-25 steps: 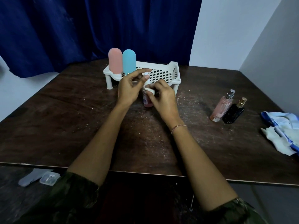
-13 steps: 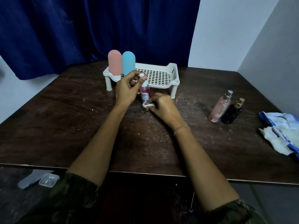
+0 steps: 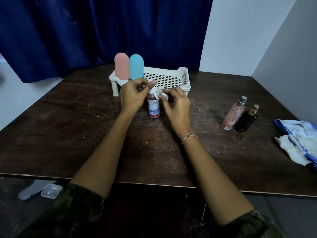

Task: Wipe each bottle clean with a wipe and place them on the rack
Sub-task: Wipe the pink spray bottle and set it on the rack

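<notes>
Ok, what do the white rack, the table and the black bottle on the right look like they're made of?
The rack: likely moulded plastic, matte white, with a punched grid floor.
The table: wood or wood-look laminate, dark brown, streaky grain, scuffed and dull.
The black bottle: probably glass, glossy with small highlights, under a gold metallic-looking cap; plastic is possible.

Small bottle [image 3: 154, 108] just before rack [image 3: 185, 78]; two spray bottles [image 3: 232, 115], then wipe pack [image 3: 299, 140], off right.

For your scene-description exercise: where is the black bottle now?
Head view: the black bottle sits on the table at the right, just right of the pink spray bottle.
</notes>
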Motion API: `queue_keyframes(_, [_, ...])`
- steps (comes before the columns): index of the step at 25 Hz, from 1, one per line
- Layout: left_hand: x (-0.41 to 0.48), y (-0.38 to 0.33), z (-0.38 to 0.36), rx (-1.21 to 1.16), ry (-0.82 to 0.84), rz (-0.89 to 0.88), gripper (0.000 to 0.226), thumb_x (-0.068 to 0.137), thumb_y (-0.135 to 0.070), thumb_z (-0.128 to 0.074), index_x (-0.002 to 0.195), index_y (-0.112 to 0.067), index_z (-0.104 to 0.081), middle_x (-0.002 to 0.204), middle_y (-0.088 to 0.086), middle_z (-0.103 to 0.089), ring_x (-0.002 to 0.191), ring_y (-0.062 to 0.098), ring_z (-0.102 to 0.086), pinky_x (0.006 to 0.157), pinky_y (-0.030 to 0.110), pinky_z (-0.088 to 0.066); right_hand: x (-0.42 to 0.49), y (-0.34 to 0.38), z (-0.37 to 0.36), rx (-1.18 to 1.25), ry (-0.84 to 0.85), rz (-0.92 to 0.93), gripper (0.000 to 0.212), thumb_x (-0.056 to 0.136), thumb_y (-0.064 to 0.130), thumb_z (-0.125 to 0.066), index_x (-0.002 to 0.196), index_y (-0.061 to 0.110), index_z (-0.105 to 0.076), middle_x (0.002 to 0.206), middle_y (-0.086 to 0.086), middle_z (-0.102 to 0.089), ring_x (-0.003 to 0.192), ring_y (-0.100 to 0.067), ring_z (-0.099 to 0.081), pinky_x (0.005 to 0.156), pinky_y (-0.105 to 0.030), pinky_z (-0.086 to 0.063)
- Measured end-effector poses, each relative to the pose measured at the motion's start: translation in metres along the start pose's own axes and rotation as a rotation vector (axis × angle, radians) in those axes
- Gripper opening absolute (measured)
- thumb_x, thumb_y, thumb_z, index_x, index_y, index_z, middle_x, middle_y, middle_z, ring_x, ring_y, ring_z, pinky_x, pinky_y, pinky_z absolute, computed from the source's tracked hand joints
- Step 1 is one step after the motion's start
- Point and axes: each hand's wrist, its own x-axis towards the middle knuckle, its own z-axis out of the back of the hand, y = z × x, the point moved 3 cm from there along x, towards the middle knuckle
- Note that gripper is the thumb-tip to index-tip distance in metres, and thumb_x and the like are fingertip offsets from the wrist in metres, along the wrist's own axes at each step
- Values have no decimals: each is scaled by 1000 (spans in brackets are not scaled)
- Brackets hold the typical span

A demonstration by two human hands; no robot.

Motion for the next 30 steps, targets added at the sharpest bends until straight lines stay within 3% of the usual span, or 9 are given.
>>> queue_keyframes(7, [2,0,0,-15,-31,-3,33,74,-51,-71,60,-24,-56,46,-16,-50,47,0,-43,54,22,-39,-8,21,-19,-104,171,188,16,86,10,-61,96,-2,-63,92,-13,-54,87,-23,-54,79,-32,-47])
queue_keyframes(12, [4,1,-2,-87,45,31,29,73,-49,-72,60,-27,-59,50,-12,-55,52,9,-51,57,31,-45,-2,8,-5,-31,12,49,12,88,7,-59,91,-4,-63,90,-13,-58,79,-18,-56,73,-18,-43])
queue_keyframes(15, [2,0,-5,-140,73,45,30,75,-37,-75,60,-24,-53,48,-15,-53,49,-1,-47,55,19,-39,-1,6,-5,-17,3,24,12,88,7,-59,90,-4,-64,89,-13,-58,77,-16,-54,72,-21,-43])
queue_keyframes(18, [4,1,-3,-147,62,32,35,70,-44,-77,57,-24,-51,50,-12,-51,49,3,-45,55,24,-40,-5,8,-6,-43,22,71,14,88,9,-60,92,-3,-63,90,-13,-57,79,-16,-54,73,-19,-41])
queue_keyframes(25, [7,1,-3,-113,15,35,33,67,-38,-81,56,-23,-54,53,-8,-52,49,3,-44,54,22,-40,-9,19,-15,-159,223,285,15,81,7,-65,93,-2,-66,93,-14,-57,87,-26,-57,79,-31,-45])
queue_keyframes(28, [8,6,-1,-136,-14,87,31,68,-38,-80,58,-22,-56,56,-6,-55,53,8,-50,56,31,-49,-9,9,-16,-270,384,262,18,77,9,-70,92,1,-67,101,-12,-60,91,-26,-59,79,-31,-45])
queue_keyframes(30, [7,6,0,-162,-27,112,31,69,-37,-80,58,-22,-56,56,-3,-55,54,11,-52,53,27,-50,-11,6,-19,-312,452,236,20,78,12,-69,95,1,-67,104,-11,-60,90,-27,-60,78,-33,-47])
